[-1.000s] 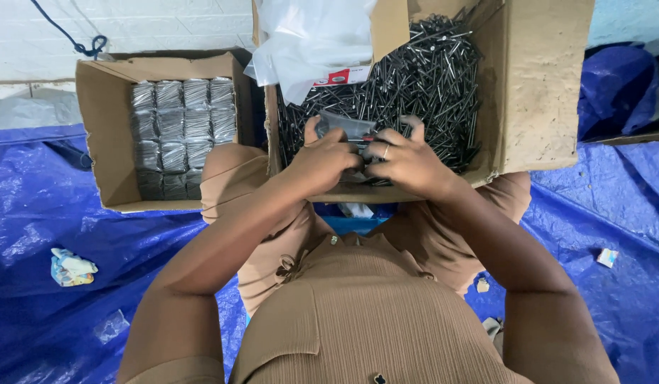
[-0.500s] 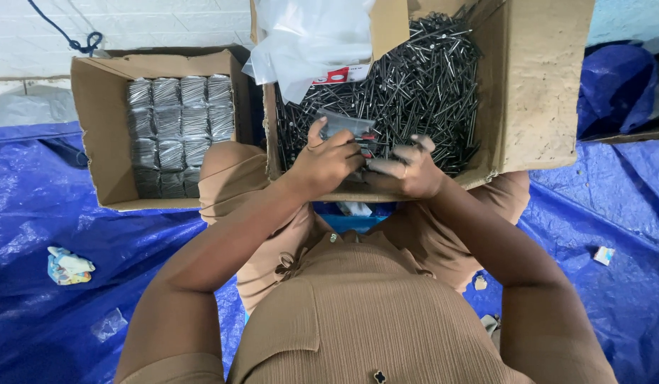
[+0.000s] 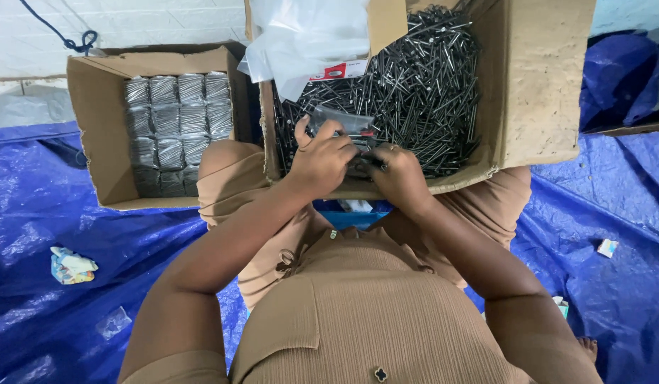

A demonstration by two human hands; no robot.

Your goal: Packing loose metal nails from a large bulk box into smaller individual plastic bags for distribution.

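A small clear packet of nails (image 3: 341,122) is rising above the big nail box (image 3: 535,85), left hand (image 3: 322,160) pinching it shut-fingered; right hand (image 3: 397,178), lower now, is curling against the box's near edge, its grasp hidden.

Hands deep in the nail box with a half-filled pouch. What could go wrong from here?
1. Both the left hand and right hand are bare and sit right on the loose nails; a point could prick them.
2. The clear pouch is thin plastic, so nails may pierce it and spill.
3. The open box rests on the person's lap; a tilt could dump nails onto the blue tarp.
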